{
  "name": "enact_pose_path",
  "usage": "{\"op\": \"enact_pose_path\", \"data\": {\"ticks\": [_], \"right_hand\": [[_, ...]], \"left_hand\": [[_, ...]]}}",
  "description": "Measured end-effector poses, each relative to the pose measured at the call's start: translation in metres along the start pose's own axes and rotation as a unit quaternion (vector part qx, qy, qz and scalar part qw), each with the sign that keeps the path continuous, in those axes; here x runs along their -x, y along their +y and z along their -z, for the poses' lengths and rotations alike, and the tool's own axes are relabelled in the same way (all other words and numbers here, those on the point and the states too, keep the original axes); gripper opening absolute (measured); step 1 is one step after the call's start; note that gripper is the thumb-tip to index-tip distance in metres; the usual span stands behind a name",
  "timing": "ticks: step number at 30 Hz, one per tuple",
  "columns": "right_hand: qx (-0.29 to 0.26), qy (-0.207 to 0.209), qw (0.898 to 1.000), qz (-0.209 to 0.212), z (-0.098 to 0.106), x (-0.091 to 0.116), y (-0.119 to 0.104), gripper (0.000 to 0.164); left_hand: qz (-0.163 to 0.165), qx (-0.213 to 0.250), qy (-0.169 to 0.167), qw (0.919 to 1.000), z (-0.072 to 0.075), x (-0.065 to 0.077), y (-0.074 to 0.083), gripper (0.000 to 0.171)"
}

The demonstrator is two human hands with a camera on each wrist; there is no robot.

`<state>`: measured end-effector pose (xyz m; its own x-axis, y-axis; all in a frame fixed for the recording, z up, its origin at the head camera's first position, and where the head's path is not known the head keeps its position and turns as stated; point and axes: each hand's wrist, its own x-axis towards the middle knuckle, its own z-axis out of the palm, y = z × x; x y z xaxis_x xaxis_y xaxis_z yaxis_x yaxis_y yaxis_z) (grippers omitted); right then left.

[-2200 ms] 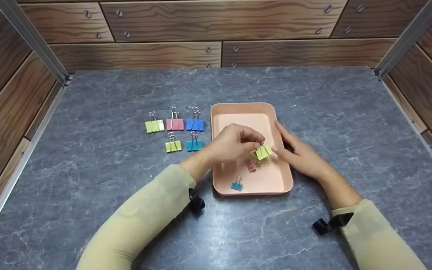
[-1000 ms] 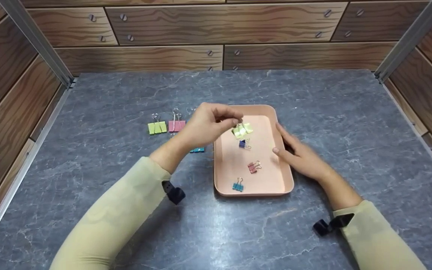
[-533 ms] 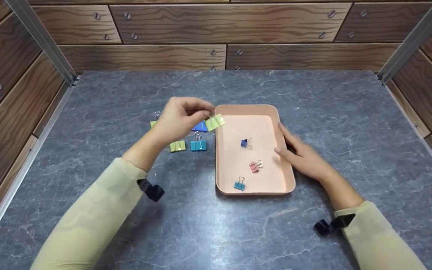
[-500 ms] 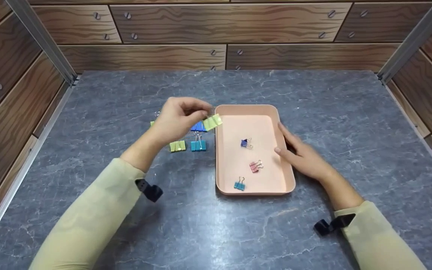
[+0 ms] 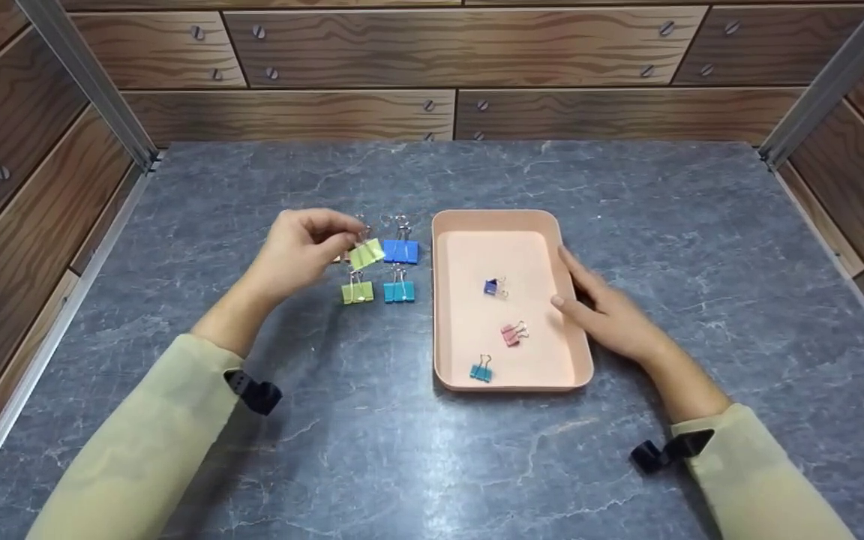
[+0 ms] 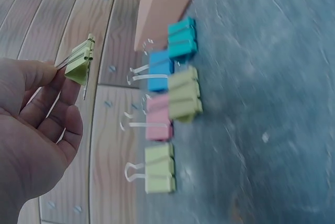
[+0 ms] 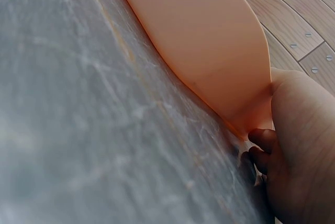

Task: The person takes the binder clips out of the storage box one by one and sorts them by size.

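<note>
Thumb and fingertips of my left hand [image 5: 297, 251] pinch a yellow-green binder clip [image 5: 366, 255] by its wire handles, raised over the clips on the table. Below are a blue clip [image 5: 400, 252], a teal clip [image 5: 399, 292] and a smaller yellow-green clip [image 5: 357, 293]. The left wrist view also shows a pink clip [image 6: 158, 116] and a larger yellow-green clip [image 6: 159, 169], mostly hidden by the hand in the head view. My right hand [image 5: 612, 319] holds the right wall of a peach tray [image 5: 469, 255], thumb at the rim and fingers along the outside.
Inside the tray lie three small clips: dark blue [image 5: 491, 286], pink [image 5: 511, 335] and teal [image 5: 481, 372]. The marbled grey table [image 5: 372, 450] is bounded by wood-patterned panels [image 5: 342, 49] at the back and sides.
My left hand has lifted the yellow-green clip from the tray and carried it left, over the clips on the table. The right hand has stayed at the tray's wall.
</note>
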<state>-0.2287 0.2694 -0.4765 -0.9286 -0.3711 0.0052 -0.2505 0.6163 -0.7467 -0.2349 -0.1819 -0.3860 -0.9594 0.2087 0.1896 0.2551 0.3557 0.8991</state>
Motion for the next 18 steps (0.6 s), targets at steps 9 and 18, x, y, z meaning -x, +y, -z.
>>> {"op": "enact_pose_path", "data": {"ticks": [9,18], "right_hand": [[-0.006,0.002,1.0,0.004,0.002,-0.001,0.0,0.078],[-0.004,0.001,1.0,0.005,0.001,0.0,0.0,0.078]], "left_hand": [[0.026,-0.029,0.029,0.9988,0.017,0.008,-0.018,0.017],[0.045,-0.026,0.035,0.998,0.029,0.013,-0.035,0.018]]}}
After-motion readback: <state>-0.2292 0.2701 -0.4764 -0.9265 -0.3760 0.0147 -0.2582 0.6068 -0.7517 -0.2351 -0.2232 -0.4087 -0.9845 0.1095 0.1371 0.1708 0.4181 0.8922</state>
